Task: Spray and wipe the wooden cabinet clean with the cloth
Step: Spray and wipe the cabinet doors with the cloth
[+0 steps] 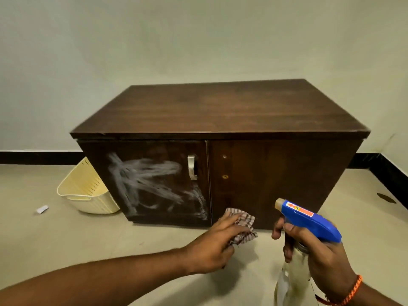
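A dark brown wooden cabinet [220, 111] stands on the floor against the wall. Its left door [154, 151] carries white smeared streaks and a metal handle [192, 166]. The right door [276, 173] looks plain and dark. My left hand [212, 244] presses a checked cloth [242, 224] against the bottom of the cabinet front, near the seam between the two doors. To the right, my right hand [313, 246] grips a spray bottle [309, 217] with a blue trigger head, its nozzle aimed left toward the cabinet.
A cream plastic basket [88, 195] lies tipped on the floor at the cabinet's left side. A small scrap of white paper [42, 209] lies further left. A black skirting [33, 157] runs along the wall base.
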